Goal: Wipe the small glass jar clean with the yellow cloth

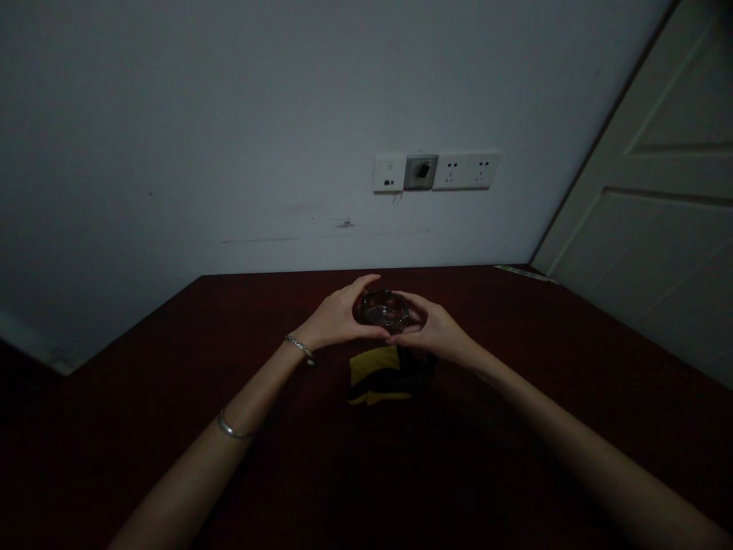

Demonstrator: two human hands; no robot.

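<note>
A small clear glass ashtray (382, 309) with a notched rim is held between my two hands over the dark red table. On its left side, my left hand (342, 313) curves round the glass, thumb along the near edge and fingers at the far edge. My right hand (431, 327) grips the opposite side, its fingers partly hidden behind the glass. Just below the hands in view lies a yellow and black cloth (375, 367), folded or bunched, its right part lost in shadow.
Behind the dark red tabletop (257, 305) rises a pale wall (257, 137) with a row of sockets and switches (438, 173). At the right stands a white panelled door (658, 206). A thin strip (524, 273) lies at the table's back right corner. The light is dim.
</note>
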